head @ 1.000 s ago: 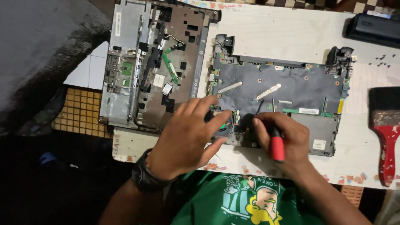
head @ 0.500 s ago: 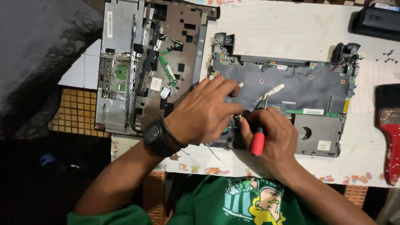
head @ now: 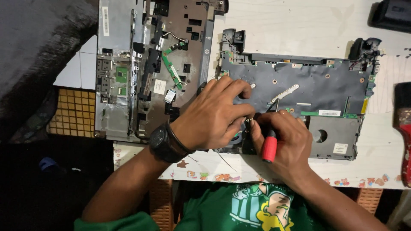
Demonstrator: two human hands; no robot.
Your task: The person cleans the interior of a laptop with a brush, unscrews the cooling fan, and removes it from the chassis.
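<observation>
Presently we list a dismantled laptop base (head: 299,90), dark, with its circuit board exposed, lying flat on the white desk (head: 291,30) at centre right. Our left hand (head: 214,115) rests on the near left corner of that base, fingers (head: 231,87) curled and pressed down on the board; we cannot tell whether they pinch anything beneath. A black wristwatch (head: 162,141) sits on that wrist. Our right hand (head: 284,137) lies just beside the left, fingers wrapped tight around a red-handled screwdriver (head: 269,147), whose handle sticks out toward us below the fist. Its tip is hidden between the two hands, at the near edge of the base. So the base lies under and ahead of both sets of fingers, touching the left ones.

Left of the base, close but apart: a detached laptop cover (head: 150,64), inside face up, grey and brown, with a green strip of board. Far right edge: a red-handled brush (head: 404,128). Top right corner: a black block (head: 391,15), partly cut off. A patterned cloth border runs along the near desk edge.
</observation>
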